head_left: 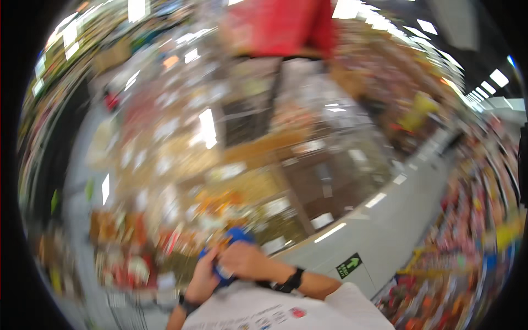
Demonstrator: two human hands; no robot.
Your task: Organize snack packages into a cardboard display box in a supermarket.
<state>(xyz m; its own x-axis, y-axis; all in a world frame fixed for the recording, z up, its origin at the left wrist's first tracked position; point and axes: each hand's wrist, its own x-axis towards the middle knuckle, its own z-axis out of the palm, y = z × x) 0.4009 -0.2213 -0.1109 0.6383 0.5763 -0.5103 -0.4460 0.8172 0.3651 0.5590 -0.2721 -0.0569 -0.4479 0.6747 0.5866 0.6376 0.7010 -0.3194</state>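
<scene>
Close in front of my body, my left hand (204, 277) and my right hand (246, 260) are together around a blue object (240, 235). Blue shows behind the right knuckles and between the two hands. Motion blur hides what kind of object it is. The left thumb is raised beside it, and the right fingers curl over it. Each wrist wears a black band. Just beyond my hands lie packaged goods in orange and clear wrapping (218, 202), too smeared to identify.
A wide display of bins (326, 181) with loose and bagged goods spreads ahead. Above it hangs a red panel (280, 29). To the right runs a grey aisle floor (396, 222) with a green exit-arrow floor sign (349, 265), then shelves of colourful packages (466, 198).
</scene>
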